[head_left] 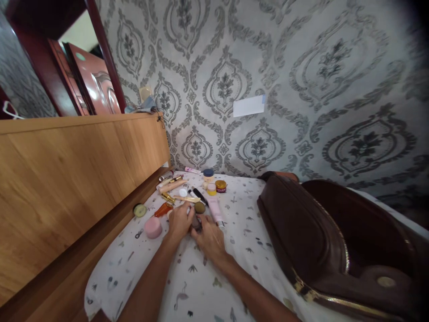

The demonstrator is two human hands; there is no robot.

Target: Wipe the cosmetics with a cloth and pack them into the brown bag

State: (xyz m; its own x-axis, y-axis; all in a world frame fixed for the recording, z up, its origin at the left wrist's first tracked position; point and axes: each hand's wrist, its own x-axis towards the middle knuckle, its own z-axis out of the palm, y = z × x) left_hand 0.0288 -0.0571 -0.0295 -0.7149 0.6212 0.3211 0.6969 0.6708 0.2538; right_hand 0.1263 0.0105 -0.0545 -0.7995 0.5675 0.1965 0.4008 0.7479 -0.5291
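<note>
My left hand [180, 220] and my right hand [210, 238] are close together over the white patterned cloth, fingers curled. Between them is a small dark brownish cylinder [196, 223], partly hidden by the fingers; its kind is not clear. Just beyond it sits a round olive-brown item [199, 207]. A pale pink squeeze tube [215, 211] lies right of my hands. On the left are a round pink container [153, 227] and an orange item [163, 209]. Farther back, a jar with a dark blue lid [208, 175] stands near a gold-lidded jar [220, 186].
A large, unzipped dark brown bag [301, 223] takes up the right side. A wooden board [83, 165] rises along the left edge, with a round green-lidded item [139, 209] near it. Several tubes lie at the back left. Patterned wallpaper [224, 85] covers the wall behind.
</note>
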